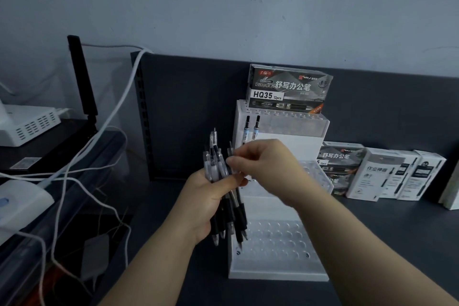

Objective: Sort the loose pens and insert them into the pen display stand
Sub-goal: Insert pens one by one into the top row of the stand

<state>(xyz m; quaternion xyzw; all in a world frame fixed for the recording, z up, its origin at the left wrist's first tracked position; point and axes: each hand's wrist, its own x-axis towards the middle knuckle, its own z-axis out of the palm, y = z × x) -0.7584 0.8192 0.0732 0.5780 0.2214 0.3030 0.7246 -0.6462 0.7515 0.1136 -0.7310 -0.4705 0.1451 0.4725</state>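
Nearest us, at the front of the pen display stand (278,264), a low white tier shows rows of round holes, and the tips of the loose pens (227,206) hang just above that tier's left edge. Our left hand (203,204) grips these pens as a bundle, fingers and thumb curled round the barrels, with black rubber grips and tips pointing down and clear clip ends fanning up beside the stand's left side. Our right hand (269,169) reaches across the stand's middle tier and pinches the clip end of one pen (230,150) between thumb and forefinger; that pen lies among the others in the bundle. Farther back, two pens (252,128) stand upright in the leftmost holes of the stand's tall rear tier. Behind the stand's top edge rises a dark box (289,88) printed "HQ35 12pcs", "舒写办公笔" and "速干". To the right of the stand, against the dark back panel (193,112), a second dark box (340,164) also reads "舒写办公笔", and past it we make out white boxes (382,176) marked "作业神器" and "速干".
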